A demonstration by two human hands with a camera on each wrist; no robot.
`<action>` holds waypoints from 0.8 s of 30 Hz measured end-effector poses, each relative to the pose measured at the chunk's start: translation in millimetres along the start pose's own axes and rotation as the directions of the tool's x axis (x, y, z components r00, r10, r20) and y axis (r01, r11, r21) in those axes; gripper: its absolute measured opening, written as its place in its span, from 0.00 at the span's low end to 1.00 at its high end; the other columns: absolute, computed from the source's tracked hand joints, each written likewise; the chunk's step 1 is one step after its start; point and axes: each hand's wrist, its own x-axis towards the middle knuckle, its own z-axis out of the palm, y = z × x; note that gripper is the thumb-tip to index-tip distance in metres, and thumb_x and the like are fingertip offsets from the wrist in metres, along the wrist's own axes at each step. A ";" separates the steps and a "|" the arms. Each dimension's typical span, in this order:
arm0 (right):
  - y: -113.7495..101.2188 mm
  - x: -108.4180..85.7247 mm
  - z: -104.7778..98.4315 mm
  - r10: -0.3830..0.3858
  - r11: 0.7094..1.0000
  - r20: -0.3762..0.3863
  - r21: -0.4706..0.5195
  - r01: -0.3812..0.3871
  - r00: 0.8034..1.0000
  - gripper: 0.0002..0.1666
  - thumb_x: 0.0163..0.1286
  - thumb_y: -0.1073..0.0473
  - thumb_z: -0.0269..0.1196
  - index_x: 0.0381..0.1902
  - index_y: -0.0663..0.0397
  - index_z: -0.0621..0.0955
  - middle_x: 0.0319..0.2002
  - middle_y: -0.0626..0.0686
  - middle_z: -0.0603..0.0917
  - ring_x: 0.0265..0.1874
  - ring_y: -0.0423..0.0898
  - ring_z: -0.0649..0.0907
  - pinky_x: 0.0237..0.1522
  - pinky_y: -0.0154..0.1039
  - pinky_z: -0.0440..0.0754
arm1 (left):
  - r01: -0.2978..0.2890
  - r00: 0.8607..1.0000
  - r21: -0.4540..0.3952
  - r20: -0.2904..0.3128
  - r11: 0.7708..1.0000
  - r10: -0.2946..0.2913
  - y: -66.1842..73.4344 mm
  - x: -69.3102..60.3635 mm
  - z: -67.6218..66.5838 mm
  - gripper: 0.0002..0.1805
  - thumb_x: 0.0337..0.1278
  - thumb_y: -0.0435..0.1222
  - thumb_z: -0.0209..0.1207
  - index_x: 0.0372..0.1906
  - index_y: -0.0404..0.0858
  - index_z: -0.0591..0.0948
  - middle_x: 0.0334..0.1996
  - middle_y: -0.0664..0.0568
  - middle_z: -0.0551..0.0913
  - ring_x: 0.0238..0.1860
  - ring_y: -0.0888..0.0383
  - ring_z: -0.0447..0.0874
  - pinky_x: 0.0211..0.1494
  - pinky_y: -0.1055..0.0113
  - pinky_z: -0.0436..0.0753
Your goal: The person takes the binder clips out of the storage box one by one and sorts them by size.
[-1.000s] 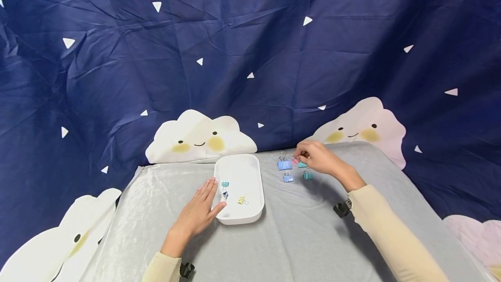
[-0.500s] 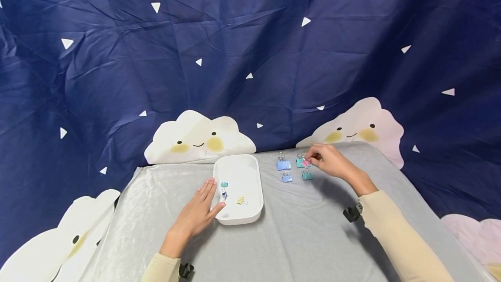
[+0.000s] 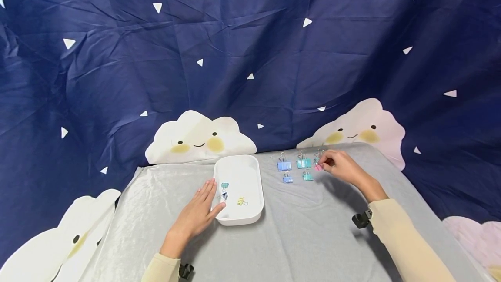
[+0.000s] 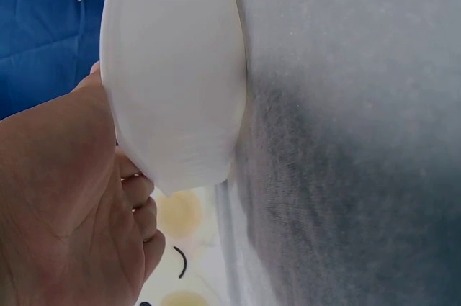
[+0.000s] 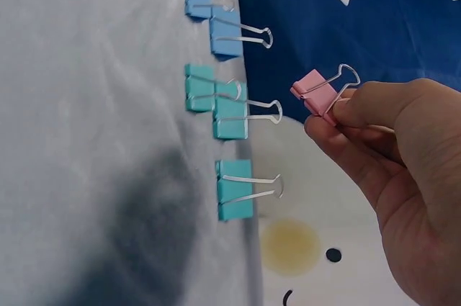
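Near left: left hand (image 3: 197,212) rests at left side of white tray (image 3: 239,221), fingers straight, no grip seen. In tray, near to far: yellow clip (image 3: 241,201), dark clip (image 3: 225,195), teal clip (image 3: 225,184). Right of tray, near row: small blue clip (image 3: 287,179), small teal clip (image 3: 308,176). Far row: large blue clip (image 3: 284,166), large teal clip (image 3: 303,163), rightmost teal clip (image 5: 234,191). Right hand (image 3: 340,166) pinches pink clip (image 5: 317,92) near rightmost. Change: hand has shifted right along row, pink clip with it; judged not yet placed.
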 end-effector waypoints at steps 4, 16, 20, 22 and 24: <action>10.2 -7.4 -0.9 0.046 0.999 -0.006 0.003 -0.046 0.999 0.09 0.63 0.74 0.70 0.34 0.55 0.88 0.35 0.51 0.90 0.34 0.40 0.85 0.39 0.33 0.87 | -0.004 1.000 0.004 -0.003 1.000 0.004 0.7 -0.2 -0.1 0.46 0.81 0.59 0.50 0.84 0.30 0.57 0.86 0.39 0.54 0.86 0.40 0.53 0.88 0.43 0.58; 32.9 -20.7 -7.6 0.108 0.994 -0.008 0.024 -0.108 0.994 0.07 0.66 0.72 0.71 0.33 0.55 0.87 0.35 0.54 0.90 0.35 0.38 0.84 0.39 0.30 0.85 | -0.015 1.000 0.008 -0.021 1.000 0.015 1.3 -0.1 -1.1 0.45 0.81 0.58 0.51 0.83 0.29 0.58 0.85 0.38 0.56 0.86 0.39 0.54 0.88 0.43 0.59; 37.3 -24.2 -7.6 0.151 0.988 0.004 0.025 -0.151 0.989 0.08 0.65 0.74 0.70 0.33 0.57 0.87 0.35 0.54 0.90 0.35 0.39 0.84 0.39 0.30 0.84 | -0.015 1.000 0.011 -0.020 1.000 0.015 0.9 -0.2 -1.0 0.45 0.81 0.58 0.51 0.84 0.29 0.58 0.85 0.38 0.55 0.86 0.40 0.54 0.88 0.43 0.59; 39.5 -25.5 -6.6 0.168 0.985 0.017 0.028 -0.168 0.986 0.07 0.65 0.74 0.69 0.34 0.58 0.87 0.35 0.54 0.91 0.35 0.40 0.84 0.39 0.31 0.85 | -0.013 1.000 0.010 -0.020 1.000 0.013 0.6 -0.2 -0.7 0.45 0.81 0.58 0.51 0.84 0.30 0.58 0.85 0.38 0.55 0.86 0.40 0.54 0.88 0.43 0.59; 42.2 -26.4 -5.0 0.182 0.983 0.027 0.029 -0.183 0.983 0.06 0.66 0.73 0.69 0.34 0.59 0.88 0.35 0.55 0.91 0.36 0.42 0.85 0.40 0.32 0.85 | -0.012 1.000 0.012 -0.017 1.000 0.012 0.2 -0.2 -0.3 0.45 0.81 0.59 0.51 0.84 0.30 0.58 0.86 0.39 0.55 0.86 0.40 0.54 0.88 0.43 0.59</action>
